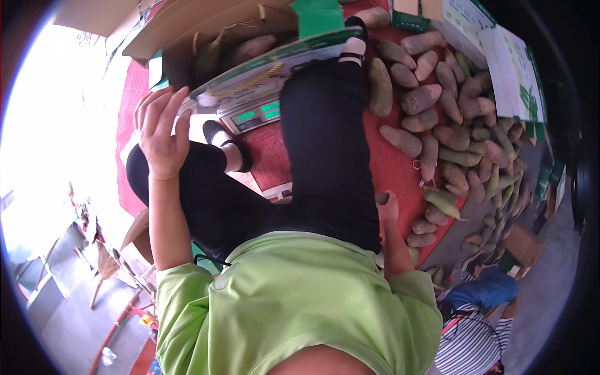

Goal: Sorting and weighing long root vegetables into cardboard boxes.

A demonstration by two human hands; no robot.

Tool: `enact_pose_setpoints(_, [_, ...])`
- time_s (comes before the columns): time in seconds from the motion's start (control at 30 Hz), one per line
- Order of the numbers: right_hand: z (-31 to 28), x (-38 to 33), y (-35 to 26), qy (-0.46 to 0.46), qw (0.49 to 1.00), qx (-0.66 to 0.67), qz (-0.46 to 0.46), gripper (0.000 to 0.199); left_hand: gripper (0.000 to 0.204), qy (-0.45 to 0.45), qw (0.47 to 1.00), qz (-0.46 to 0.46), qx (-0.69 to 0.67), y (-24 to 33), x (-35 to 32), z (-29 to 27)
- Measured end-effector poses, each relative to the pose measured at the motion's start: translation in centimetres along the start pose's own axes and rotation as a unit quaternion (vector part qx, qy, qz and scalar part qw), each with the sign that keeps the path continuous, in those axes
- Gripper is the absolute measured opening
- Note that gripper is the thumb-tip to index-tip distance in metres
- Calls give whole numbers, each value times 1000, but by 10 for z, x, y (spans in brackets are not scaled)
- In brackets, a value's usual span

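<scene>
My left hand [164, 134] is raised with its fingers stretched out, beside the left corner of an open carton [269, 65]. It holds nothing, and I cannot tell whether its fingertips touch the carton. A few radishes [253, 48] lie inside this carton, partly in shadow. Below its near wall, a scale [253, 116] shows a lit green display. Down by my right thigh, my right hand [389, 209] is curled round a muddy radish [382, 198], of which only one end shows.
A large heap of loose radishes [459, 137], reddish and green, covers the red mat [400, 172] to my right. White-and-green cartons [509, 72] stand behind it. At the lower right is another person [472, 340] in a striped top. A broom [106, 262] is at the left.
</scene>
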State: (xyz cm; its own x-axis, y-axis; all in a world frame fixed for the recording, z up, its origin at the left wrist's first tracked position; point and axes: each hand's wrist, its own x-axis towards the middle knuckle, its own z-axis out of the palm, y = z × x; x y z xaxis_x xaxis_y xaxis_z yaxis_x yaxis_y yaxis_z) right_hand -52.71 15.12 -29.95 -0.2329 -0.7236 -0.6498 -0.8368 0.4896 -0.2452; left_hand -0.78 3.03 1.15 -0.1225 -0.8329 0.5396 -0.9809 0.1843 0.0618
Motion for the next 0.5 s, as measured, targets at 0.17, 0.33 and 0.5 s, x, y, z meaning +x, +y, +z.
enact_pose_setpoints(0.17, [-97,29,-81,150,966,180,-107,61,27,19,999,13,-27,-2,6,-3])
enact_pose_setpoints(0.33, [-211,1,-228,202,908,289,-225,59,22,15,996,17,-83,-4,7,-6])
enact_pose_setpoints(0.5, [-288,-24,-336,202,806,371,-415,56,23,4,993,28,-115,-5,7,-8])
